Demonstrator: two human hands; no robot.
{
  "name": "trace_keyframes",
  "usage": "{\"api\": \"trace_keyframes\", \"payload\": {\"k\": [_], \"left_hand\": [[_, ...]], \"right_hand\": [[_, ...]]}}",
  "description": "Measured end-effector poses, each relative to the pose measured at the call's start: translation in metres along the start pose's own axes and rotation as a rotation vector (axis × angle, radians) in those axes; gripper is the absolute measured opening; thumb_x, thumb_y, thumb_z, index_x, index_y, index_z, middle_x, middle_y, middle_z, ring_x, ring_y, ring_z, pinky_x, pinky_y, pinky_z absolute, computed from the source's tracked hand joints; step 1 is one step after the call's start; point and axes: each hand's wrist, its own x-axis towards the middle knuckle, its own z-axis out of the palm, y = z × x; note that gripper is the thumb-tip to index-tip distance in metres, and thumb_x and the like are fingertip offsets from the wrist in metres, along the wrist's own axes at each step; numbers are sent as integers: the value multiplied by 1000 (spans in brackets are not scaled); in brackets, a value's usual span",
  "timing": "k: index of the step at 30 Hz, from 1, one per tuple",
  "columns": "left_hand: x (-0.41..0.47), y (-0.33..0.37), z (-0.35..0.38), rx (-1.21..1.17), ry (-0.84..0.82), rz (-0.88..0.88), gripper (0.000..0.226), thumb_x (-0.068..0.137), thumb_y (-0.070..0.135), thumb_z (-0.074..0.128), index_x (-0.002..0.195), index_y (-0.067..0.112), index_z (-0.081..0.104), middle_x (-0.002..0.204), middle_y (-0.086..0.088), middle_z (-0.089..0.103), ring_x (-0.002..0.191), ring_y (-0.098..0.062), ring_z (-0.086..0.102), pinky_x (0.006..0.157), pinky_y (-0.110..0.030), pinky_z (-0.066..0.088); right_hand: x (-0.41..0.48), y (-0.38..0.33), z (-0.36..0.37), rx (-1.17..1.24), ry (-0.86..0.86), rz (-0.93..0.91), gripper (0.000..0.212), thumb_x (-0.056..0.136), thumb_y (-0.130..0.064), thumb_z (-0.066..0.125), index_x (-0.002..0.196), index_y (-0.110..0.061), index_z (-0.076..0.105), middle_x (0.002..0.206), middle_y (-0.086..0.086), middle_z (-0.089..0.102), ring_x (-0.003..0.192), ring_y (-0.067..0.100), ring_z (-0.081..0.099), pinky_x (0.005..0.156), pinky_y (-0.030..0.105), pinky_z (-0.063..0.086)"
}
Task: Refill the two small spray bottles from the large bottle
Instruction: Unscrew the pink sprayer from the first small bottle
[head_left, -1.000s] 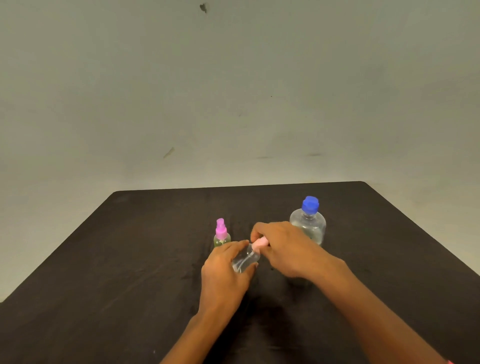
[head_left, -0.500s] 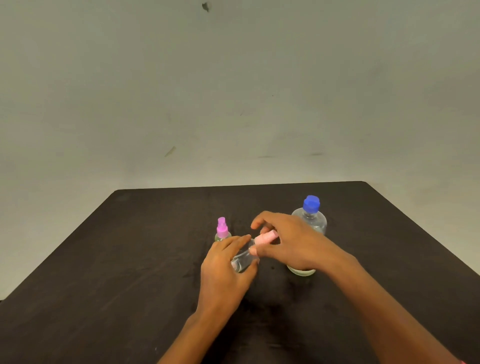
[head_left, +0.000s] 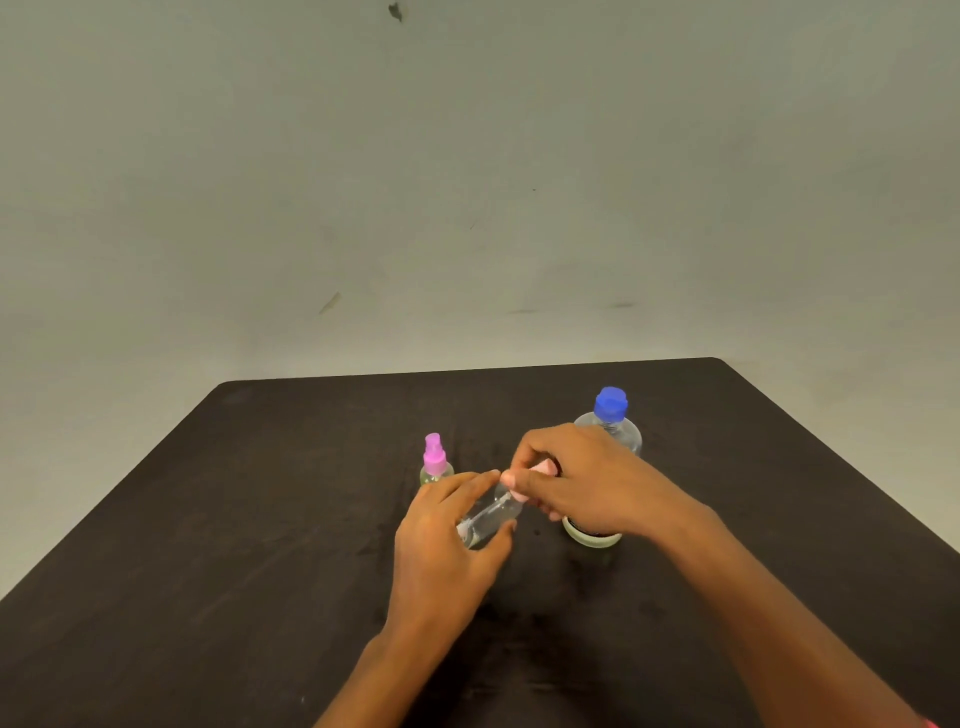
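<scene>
My left hand (head_left: 447, 545) grips a small clear spray bottle (head_left: 491, 517), tilted with its top toward the right. My right hand (head_left: 587, 483) pinches that bottle's pale pink spray top (head_left: 543, 470). A thin white tube shows inside the bottle. A second small spray bottle with a brighter pink top (head_left: 434, 460) stands upright just behind my left hand. The large clear bottle with a blue cap (head_left: 612, 410) stands behind my right hand, its middle hidden by it.
Everything sits on a dark table (head_left: 234, 545) whose far edge meets a plain pale wall (head_left: 467, 182). Table surface extends to the left and right of the bottles.
My right hand has shifted slightly right and turned on the pink top, uncovering more of the clear bottle's neck. My left hand keeps its hold in nearly the same place.
</scene>
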Motion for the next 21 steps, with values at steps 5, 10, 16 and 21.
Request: {"api": "trace_keyframes", "payload": {"k": [5, 10, 16, 21], "left_hand": [[-2, -1, 0, -6, -1, 0, 39, 67, 24, 77, 106, 22, 70, 98, 20, 64, 102, 5, 53, 85, -2, 37], [0, 2, 0, 13, -10, 7, 38, 67, 23, 77, 104, 22, 71, 98, 16, 66, 101, 2, 53, 85, -4, 38], [0, 3, -3, 11, -5, 12, 43, 66, 14, 83, 107, 21, 70, 98, 23, 61, 102, 6, 52, 85, -3, 38], [1, 5, -3, 25, -12, 16, 42, 66, 14, 83, 105, 20, 70, 97, 26, 59, 101, 11, 51, 84, -1, 36]], "right_hand": [[-6, 1, -4, 7, -36, -42, 25, 83, -29, 69, 105, -28, 58, 91, -11, 61, 83, 8, 59, 74, 22, 51], [-6, 2, 1, 70, -16, 22, 15, 88, -33, 63, 90, -18, 62, 78, 0, 67, 70, 18, 68, 70, 38, 59], [-9, 1, -3, 36, -35, -15, 33, 81, -39, 70, 110, -29, 57, 96, -11, 60, 87, 8, 59, 77, 25, 52], [-10, -1, -3, 27, 10, 22, 18, 90, -35, 60, 90, -18, 64, 74, -4, 65, 62, 10, 64, 61, 22, 55]]}}
